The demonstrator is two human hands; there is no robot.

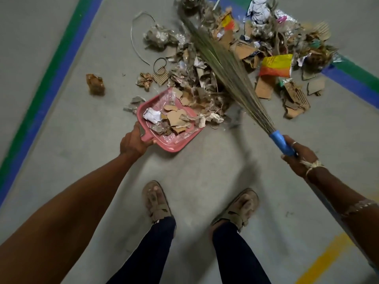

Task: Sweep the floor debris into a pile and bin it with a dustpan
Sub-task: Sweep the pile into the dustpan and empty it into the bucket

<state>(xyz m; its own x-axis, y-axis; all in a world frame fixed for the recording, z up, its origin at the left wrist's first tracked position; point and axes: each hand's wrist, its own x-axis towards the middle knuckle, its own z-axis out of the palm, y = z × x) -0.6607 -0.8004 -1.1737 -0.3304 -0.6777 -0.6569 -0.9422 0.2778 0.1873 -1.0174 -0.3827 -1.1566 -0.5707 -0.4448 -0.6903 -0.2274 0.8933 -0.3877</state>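
Note:
A pink dustpan (174, 145) lies on the grey floor, its mouth against a wide debris pile (235, 58) of torn cardboard, crumpled paper, plastic film and wrappers. Cardboard scraps and a white paper ball sit inside the pan. My left hand (133, 143) grips the pan's short handle at its near left corner. My right hand (299, 158) grips the blue handle of a grass broom (221, 62), whose long bristles slant up and left across the pile.
A yellow-orange wrapper (276, 65) lies in the pile's right half. One brown scrap (95, 84) sits apart at the left. Blue-green floor stripes (51, 78) run along the left and upper right. My sandalled feet (155, 199) stand close behind the pan.

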